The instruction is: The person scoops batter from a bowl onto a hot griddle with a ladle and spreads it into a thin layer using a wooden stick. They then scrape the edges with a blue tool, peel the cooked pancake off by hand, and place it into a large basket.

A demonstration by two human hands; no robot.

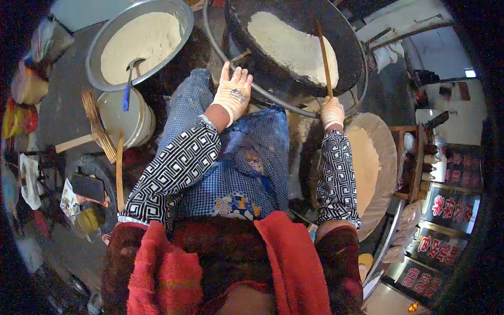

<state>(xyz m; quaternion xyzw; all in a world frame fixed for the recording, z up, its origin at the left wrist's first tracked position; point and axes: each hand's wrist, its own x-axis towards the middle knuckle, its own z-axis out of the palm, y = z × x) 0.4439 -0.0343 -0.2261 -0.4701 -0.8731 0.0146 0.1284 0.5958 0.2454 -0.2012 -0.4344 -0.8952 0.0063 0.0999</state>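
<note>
My right hand (332, 112), in a pale glove, is closed round the lower end of a long thin wooden stick (326, 58). The stick reaches over a pale batter sheet (286, 44) lying in a large dark round pan (239, 23). My left hand (233, 93), also gloved, has its fingers apart and holds nothing. It is beside the metal ring (273, 98) that curves round the near side of the pan. Under my right forearm is a wide round tray (386, 157) with a tan flat sheet (365, 163) on it.
At the upper left, a metal basin (94, 65) holds pale batter and a blue-handled ladle (127, 94). A white bucket (147, 118) stands below it, with a bundled brush (100, 126) against its side. A wooden rack (420, 163) is at the right.
</note>
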